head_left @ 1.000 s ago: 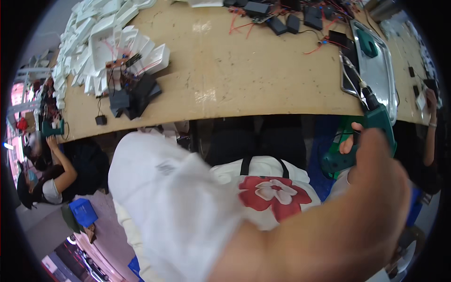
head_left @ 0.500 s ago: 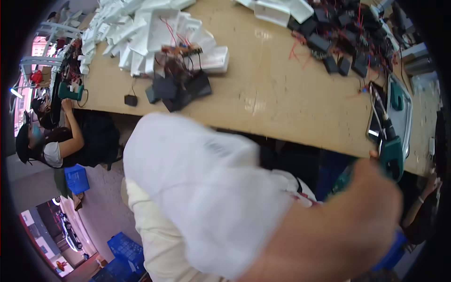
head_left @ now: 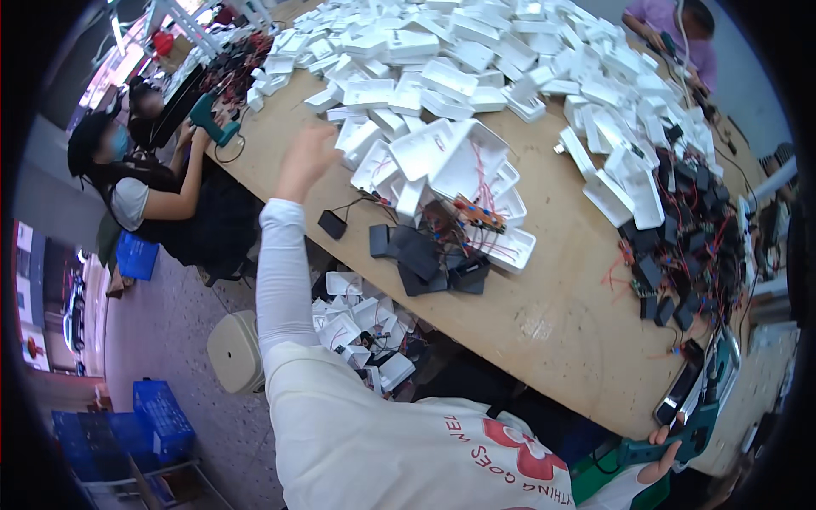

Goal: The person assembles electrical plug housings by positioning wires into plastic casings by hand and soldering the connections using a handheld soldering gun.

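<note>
My left hand [head_left: 304, 161] is stretched out over the table's left edge, with fingers apart and slightly blurred. Its fingertips come close to the white plastic cases [head_left: 359, 136]; I cannot tell whether they touch. Just below this hand lies a small black box [head_left: 332, 223] on a wire. To its right sit more black boxes [head_left: 416, 263] and an orange circuit board [head_left: 480, 214] with red wires, against the white cases. At the lower right, my right hand [head_left: 663, 450] is closed around the handle of a green pistol-grip power drill [head_left: 702, 425], its nose pointing away from me.
A large heap of white cases [head_left: 450, 81] covers the far table [head_left: 544, 331]. Black boxes with red wires [head_left: 680, 229] are piled at the right. A co-worker [head_left: 127, 195] at the left holds a green drill [head_left: 212, 123]. A stool [head_left: 235, 350] and blue crates [head_left: 161, 416] stand on the floor.
My left arm, blurred across the view with its hand near the drill at the right, has swung to the far left. The view has shifted, showing more of the white heap.
</note>
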`<control>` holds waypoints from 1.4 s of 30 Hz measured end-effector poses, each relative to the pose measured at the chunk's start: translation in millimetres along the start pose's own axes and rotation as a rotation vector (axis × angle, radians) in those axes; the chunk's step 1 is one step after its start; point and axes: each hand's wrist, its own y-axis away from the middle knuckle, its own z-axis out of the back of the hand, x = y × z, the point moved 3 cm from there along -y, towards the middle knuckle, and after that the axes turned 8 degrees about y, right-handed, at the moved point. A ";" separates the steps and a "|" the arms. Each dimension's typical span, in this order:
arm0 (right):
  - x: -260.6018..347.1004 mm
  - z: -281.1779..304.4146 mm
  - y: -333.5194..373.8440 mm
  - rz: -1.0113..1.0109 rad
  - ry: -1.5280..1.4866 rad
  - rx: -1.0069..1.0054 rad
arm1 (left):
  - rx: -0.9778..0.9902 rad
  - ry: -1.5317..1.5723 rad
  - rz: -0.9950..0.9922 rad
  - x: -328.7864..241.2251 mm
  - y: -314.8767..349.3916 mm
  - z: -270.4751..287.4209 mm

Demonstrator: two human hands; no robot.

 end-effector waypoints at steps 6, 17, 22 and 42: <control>-5.1 -13.4 -15.1 -0.014 -0.029 -0.125 | 0.247 0.113 0.194 21.9 -31.2 -50.7; -10.6 -28.1 -23.0 -0.090 -0.014 -0.040 | 0.146 0.843 0.284 -58.5 -77.2 -15.4; -11.6 -34.2 -20.3 -0.051 0.044 -0.180 | 0.268 0.430 0.151 -130.0 -129.4 -31.6; -19.9 -25.4 -24.1 -0.075 0.042 -0.251 | 0.576 -0.204 0.389 -44.8 -116.2 -82.1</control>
